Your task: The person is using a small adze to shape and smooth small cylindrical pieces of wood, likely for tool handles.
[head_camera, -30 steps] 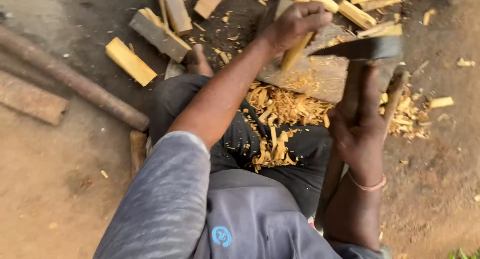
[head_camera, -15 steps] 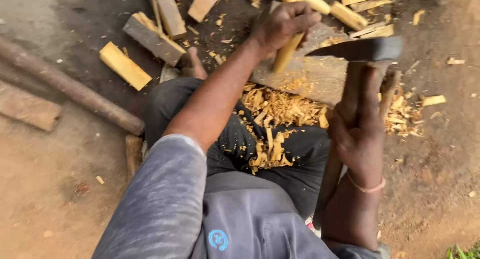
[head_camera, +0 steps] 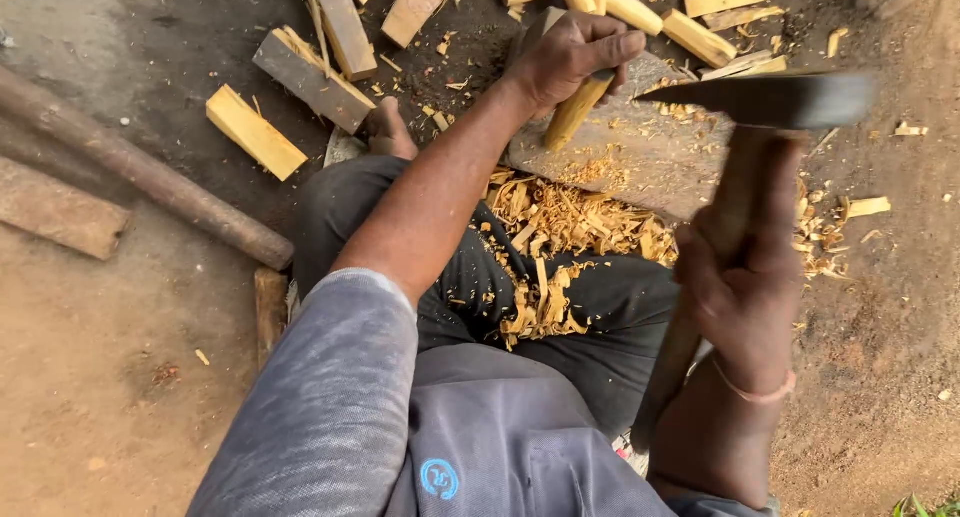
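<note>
Bare dirt ground (head_camera: pixel 90 377) fills the frame; the left hand (head_camera: pixel 565 62) grips a wooden peg (head_camera: pixel 578 109) on a chopping block (head_camera: pixel 640 152), the right hand (head_camera: pixel 745 277) clamps a blurred hatchet (head_camera: pixel 770 102), offcuts (head_camera: pixel 255 132) at upper left.

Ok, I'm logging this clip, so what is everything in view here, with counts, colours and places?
stick: one, pale yellow, upright on the block, held by the left hand
block: one, grey-brown, on the ground ahead of the knees
axe: one, dark blurred head, brown handle, raised at right
shavings: many, yellow, on the lap and the block
split pieces: many, yellow and grey, scattered along the top
pole: one, brown, lying at left
plank: one, brown, far left
ground: brown dirt
trousers: dark
shirt: grey
left hand: grips the stick
right hand: grips the axe handle, thin band at the wrist
</note>
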